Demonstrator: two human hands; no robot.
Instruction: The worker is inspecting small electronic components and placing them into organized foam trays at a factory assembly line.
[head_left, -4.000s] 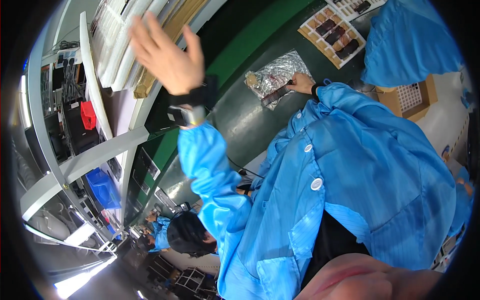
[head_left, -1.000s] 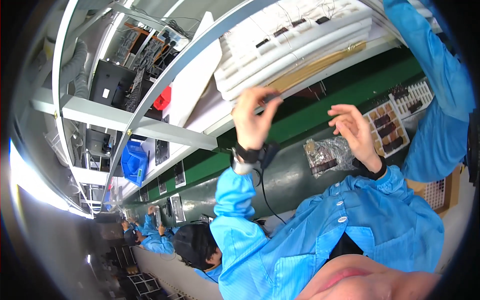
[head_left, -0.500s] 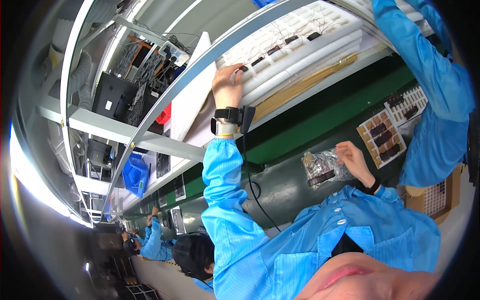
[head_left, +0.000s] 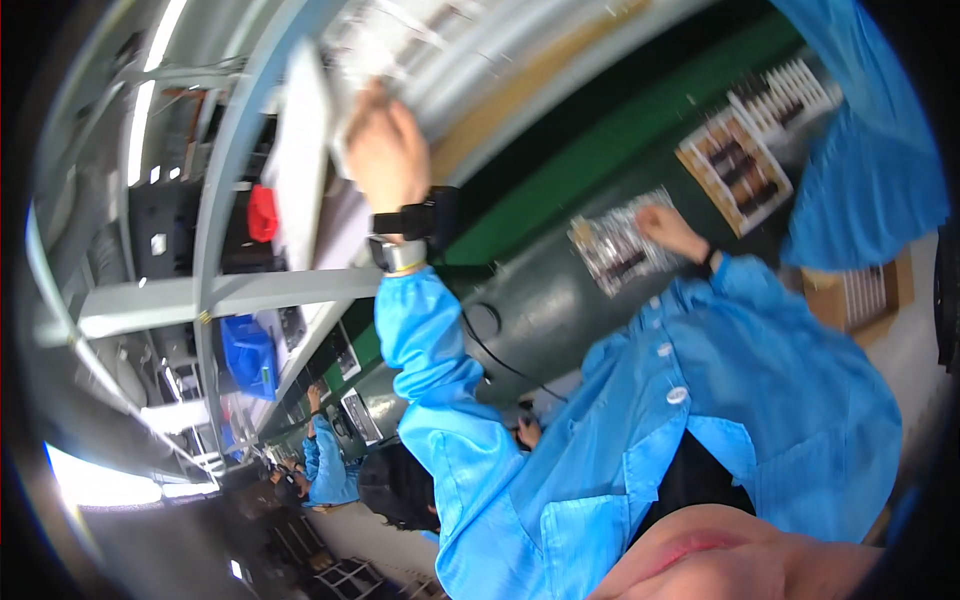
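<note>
My left hand [head_left: 390, 150] is raised to the shelf, at the near edge of a stack of white foam trays [head_left: 475, 75]. Motion smears its fingers, so whether they hold anything cannot be made out. Thin wires lie blurred over the top tray. My right hand [head_left: 672, 232] has its fingers curled closed at the edge of a shiny, crinkled clear bag [head_left: 610, 240] lying on the dark green belt. A dark strip shows in or on this bag.
Right of the bag lies a tray with dark parts [head_left: 738, 170], beside a white slotted rack [head_left: 785, 95]. A co-worker's blue sleeve [head_left: 860, 180] hangs at the right. Grey frame bars [head_left: 250, 290] cross the left, near a blue bin [head_left: 248, 355] and a red bin [head_left: 263, 212].
The whole view has shifted and blurred. Half a second ago my left hand's fingers pinched at a small dark part on the foam's edge. My right hand stays at the bag, fingers more curled.
</note>
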